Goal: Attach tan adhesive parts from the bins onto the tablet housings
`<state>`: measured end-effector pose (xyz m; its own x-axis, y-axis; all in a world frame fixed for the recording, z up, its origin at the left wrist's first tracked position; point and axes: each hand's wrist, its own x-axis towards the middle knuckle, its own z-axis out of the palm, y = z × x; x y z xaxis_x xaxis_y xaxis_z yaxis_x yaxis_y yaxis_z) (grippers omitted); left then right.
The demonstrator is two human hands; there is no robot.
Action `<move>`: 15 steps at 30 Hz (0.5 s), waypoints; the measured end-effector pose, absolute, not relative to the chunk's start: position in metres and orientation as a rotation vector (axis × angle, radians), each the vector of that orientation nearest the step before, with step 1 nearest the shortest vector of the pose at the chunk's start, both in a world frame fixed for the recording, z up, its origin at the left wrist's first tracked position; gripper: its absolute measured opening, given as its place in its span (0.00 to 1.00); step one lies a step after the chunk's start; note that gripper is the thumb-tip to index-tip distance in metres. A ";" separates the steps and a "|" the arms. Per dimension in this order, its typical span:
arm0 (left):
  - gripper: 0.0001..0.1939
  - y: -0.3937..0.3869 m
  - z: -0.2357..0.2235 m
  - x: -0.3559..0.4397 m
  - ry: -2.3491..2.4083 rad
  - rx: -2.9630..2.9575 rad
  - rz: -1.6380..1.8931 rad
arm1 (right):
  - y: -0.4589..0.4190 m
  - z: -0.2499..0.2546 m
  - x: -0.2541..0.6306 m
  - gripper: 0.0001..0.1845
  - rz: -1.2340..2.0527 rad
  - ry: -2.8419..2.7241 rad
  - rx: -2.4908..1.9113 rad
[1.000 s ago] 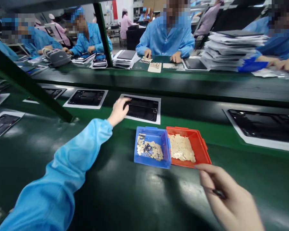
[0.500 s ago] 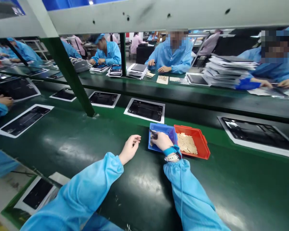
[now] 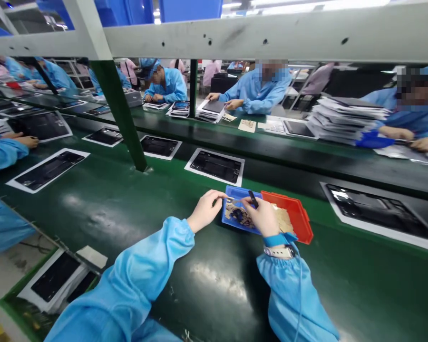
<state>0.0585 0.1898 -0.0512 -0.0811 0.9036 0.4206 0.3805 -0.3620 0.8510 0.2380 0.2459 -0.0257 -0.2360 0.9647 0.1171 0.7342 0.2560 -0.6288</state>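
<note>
My left hand (image 3: 206, 210) rests at the left edge of a blue bin (image 3: 235, 194) of small tan pieces, fingers pinched toward a small piece at the bin's rim. My right hand (image 3: 263, 214) hovers over the same bin, closed round dark tweezers (image 3: 253, 198) whose tips point left toward my left fingers. An orange bin (image 3: 299, 216) of tan pieces sits against the blue bin's right side. A black panel on a white tray (image 3: 216, 166) lies just beyond the bins on the green belt.
More trays with black panels (image 3: 376, 210) ride the green conveyor (image 3: 103, 199) left and right. A green post (image 3: 123, 118) stands left of centre. Co-workers in blue coats sit across the line (image 3: 257, 92), with a stack of panels (image 3: 342, 118). Another person's sleeve (image 3: 3, 152) is at left.
My left hand moved right to the blue bin's edge. My right hand rose from inside the bin, tweezers now pointing toward the left fingers. The view shifted slightly upward.
</note>
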 end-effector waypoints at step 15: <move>0.06 0.203 -0.023 0.098 1.288 1.696 1.299 | 0.225 -0.010 0.253 0.16 0.761 -1.703 -1.223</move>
<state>0.0978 0.2033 -0.0232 0.0331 0.9451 0.3252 0.3172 -0.3185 0.8933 0.2533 0.2255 -0.0104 -0.1275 0.9449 0.3016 0.4057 0.3272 -0.8535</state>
